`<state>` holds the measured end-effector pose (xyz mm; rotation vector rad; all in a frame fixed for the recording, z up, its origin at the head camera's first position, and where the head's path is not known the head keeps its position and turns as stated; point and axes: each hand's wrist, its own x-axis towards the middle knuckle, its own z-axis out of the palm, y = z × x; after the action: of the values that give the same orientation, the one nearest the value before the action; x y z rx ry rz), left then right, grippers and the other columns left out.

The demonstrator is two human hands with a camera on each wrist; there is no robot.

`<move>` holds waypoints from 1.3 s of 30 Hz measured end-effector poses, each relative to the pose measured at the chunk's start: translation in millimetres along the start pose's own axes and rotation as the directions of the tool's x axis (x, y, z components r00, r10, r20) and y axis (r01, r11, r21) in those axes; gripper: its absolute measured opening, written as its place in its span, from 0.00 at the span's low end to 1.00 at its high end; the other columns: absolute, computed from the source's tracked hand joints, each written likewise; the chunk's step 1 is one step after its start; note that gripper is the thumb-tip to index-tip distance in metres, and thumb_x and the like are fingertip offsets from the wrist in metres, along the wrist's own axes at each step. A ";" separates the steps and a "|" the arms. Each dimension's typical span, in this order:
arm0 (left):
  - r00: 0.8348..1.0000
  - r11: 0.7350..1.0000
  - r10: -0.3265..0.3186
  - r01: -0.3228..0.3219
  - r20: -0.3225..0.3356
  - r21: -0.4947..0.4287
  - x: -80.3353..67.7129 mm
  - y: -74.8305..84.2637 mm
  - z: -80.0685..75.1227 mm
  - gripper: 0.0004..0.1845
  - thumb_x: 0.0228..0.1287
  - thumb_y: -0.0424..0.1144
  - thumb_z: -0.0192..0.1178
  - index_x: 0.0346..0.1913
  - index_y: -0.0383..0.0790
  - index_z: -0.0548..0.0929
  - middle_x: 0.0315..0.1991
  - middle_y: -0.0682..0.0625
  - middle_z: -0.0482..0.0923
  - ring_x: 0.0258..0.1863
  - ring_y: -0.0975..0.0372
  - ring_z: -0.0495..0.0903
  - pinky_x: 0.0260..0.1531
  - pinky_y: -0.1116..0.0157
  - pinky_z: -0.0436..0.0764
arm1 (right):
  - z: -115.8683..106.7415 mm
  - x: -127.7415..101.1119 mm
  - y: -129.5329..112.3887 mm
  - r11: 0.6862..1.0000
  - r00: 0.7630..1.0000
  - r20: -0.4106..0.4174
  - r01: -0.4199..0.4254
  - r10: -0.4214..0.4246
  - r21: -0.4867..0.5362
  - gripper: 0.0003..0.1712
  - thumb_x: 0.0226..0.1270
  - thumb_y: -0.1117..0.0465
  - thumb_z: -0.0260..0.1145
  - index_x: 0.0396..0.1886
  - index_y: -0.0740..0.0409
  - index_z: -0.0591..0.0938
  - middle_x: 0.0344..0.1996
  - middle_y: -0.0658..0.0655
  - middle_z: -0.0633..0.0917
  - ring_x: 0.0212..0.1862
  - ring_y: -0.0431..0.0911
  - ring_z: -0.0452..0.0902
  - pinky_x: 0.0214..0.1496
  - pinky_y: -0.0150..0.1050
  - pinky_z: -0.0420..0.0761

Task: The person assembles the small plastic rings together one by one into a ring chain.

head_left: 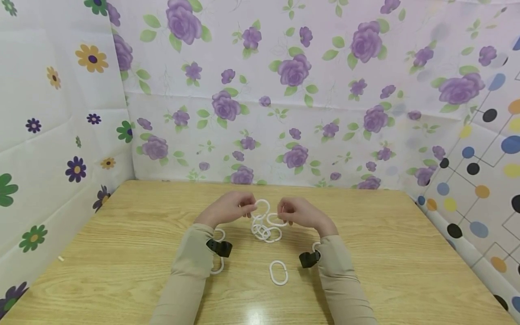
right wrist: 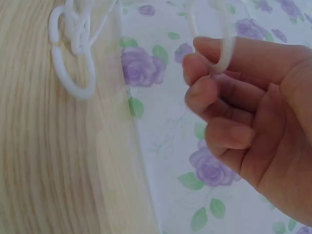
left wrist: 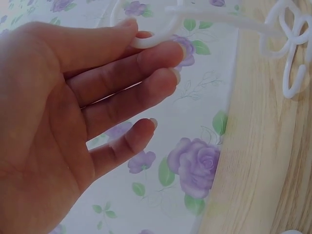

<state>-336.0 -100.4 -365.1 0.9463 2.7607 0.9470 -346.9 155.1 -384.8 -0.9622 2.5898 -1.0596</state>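
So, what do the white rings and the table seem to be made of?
The white rings look like smooth plastic: thin, evenly moulded, slightly glossy. The table shows pale wood grain with a shiny reflection, so it may be laminate or varnished wood; the pictures cannot settle which.

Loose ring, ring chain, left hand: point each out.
loose ring point(head_left: 278, 272), head view, its near rim.
ring chain point(head_left: 266, 230), head view, linked cluster's middle.
left hand point(head_left: 227, 210), head view, its back.
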 end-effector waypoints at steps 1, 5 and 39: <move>1.000 1.000 -0.005 0.005 -0.001 0.002 0.2 0.2 0.0 0.07 0.72 0.41 0.54 0.38 0.44 0.80 0.28 0.52 0.83 0.29 0.62 0.79 0.31 0.67 0.74 | -0.2 0.3 -1.2 1.000 1.000 -0.004 0.013 -0.013 0.007 0.02 0.70 0.64 0.60 0.37 0.59 0.78 0.25 0.64 0.83 0.25 0.47 0.76 0.31 0.40 0.79; 1.000 1.000 -0.021 0.021 -0.010 0.021 1.0 0.8 0.3 0.08 0.72 0.42 0.54 0.38 0.44 0.80 0.28 0.53 0.82 0.27 0.65 0.77 0.31 0.67 0.74 | -0.9 1.8 -2.9 0.998 0.999 -0.013 0.047 -0.047 0.036 0.05 0.71 0.64 0.60 0.41 0.62 0.79 0.29 0.67 0.83 0.27 0.51 0.76 0.30 0.35 0.77; 0.983 0.997 -0.010 0.023 -0.185 0.070 5.3 3.7 5.4 0.08 0.70 0.46 0.57 0.35 0.46 0.80 0.23 0.56 0.80 0.23 0.67 0.75 0.29 0.67 0.74 | 4.9 7.9 -29.4 0.984 0.968 -0.201 0.130 -0.152 -0.122 0.05 0.64 0.66 0.67 0.35 0.56 0.78 0.29 0.54 0.86 0.32 0.39 0.80 0.36 0.32 0.78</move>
<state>-337.0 -92.2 -366.6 0.8858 2.9696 0.9870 -336.4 131.6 -367.8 -1.1323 2.8097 -1.1211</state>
